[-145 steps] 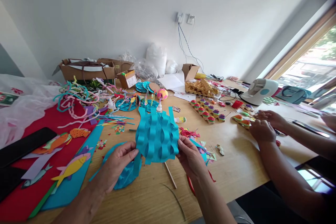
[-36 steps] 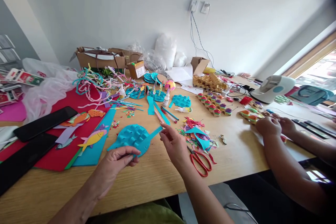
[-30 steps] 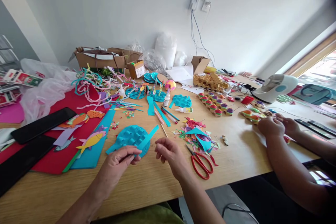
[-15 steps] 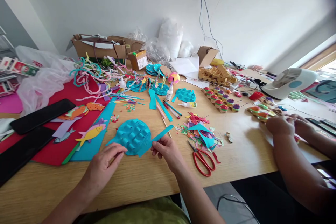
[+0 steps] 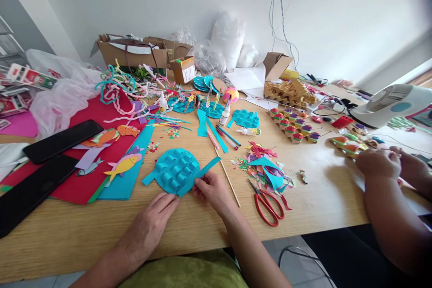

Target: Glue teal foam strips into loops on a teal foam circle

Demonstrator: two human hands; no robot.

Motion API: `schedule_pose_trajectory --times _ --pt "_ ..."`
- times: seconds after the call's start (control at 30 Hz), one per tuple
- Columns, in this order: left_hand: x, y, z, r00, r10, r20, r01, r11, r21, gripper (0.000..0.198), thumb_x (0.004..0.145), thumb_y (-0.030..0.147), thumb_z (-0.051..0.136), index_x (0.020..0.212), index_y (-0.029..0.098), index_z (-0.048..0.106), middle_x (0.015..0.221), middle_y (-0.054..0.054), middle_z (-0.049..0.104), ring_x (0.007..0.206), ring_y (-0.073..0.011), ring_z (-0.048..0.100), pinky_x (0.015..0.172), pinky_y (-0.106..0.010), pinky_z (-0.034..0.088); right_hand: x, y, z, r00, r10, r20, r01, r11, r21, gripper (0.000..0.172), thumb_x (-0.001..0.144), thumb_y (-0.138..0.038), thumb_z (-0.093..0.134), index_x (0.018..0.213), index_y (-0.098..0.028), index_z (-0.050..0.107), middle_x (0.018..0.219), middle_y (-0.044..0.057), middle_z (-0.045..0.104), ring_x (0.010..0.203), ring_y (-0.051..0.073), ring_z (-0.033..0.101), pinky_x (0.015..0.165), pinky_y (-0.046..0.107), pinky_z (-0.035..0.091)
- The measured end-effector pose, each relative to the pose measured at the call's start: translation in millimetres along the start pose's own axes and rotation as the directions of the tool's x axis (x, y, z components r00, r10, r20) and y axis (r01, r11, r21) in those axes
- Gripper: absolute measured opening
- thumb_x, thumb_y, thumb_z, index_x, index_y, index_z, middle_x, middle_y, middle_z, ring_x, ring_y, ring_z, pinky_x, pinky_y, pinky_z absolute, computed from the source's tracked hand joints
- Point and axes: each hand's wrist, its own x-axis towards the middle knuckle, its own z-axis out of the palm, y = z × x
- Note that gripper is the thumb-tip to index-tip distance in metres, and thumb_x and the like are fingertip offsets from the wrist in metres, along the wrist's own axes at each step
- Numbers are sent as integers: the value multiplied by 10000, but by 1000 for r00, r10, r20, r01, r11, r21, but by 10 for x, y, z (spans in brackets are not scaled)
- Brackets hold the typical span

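Observation:
A round blue paper disc covered in raised paper loops lies on the table in front of me, with a strip end poking out at its left. My right hand pinches a blue paper strip that slants across the disc's right edge. At the disc's lower edge rests my left hand, its fingers stretched out and lying close together; the undersides of the fingertips are hidden. A thin wooden stick and red-handled scissors lie to the right of my right hand.
Paper scraps are heaped beyond the scissors. Fish cut-outs and two black phone-like slabs sit on red sheets at left. Glue bottles and more blue discs stand farther back. Another person's hands work at right.
My left hand has moved right and now reaches the disc's lower edge. My right hand has brought the strip slightly closer over the disc. The view has shifted a little to the left.

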Motion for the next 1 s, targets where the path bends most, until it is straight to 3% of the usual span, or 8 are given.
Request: schedule_pose_trajectory --times 0.33,0.73,1.0 --pt "34 41 129 996 23 87 -30 997 71 463 818 -4 276 1110 142 604 1113 -78 640 1015 -176 586 895 -307 504 27 39 -32 999 12 -50 -15 999 -44 92 712 -234 497 630 -191 499 527 -33 556 433 97 515 392 190 361" --pt "197 119 126 999 29 23 -31 996 84 423 830 -9 259 1019 85 626 983 -114 662 887 -194 607 797 -311 533 53 61 -11 996 4 -86 -5 1000 -15 45 692 -202 499 650 -188 499 520 -49 541 417 83 515 374 171 354" --pt "196 135 196 1000 -9 19 8 999 51 448 808 -23 262 1061 112 607 1013 -97 653 920 -191 600 816 -324 532 28 68 -26 999 41 -33 -36 990 137 189 663 -366 524 676 -182 485 510 -53 546 366 64 476 326 162 336"
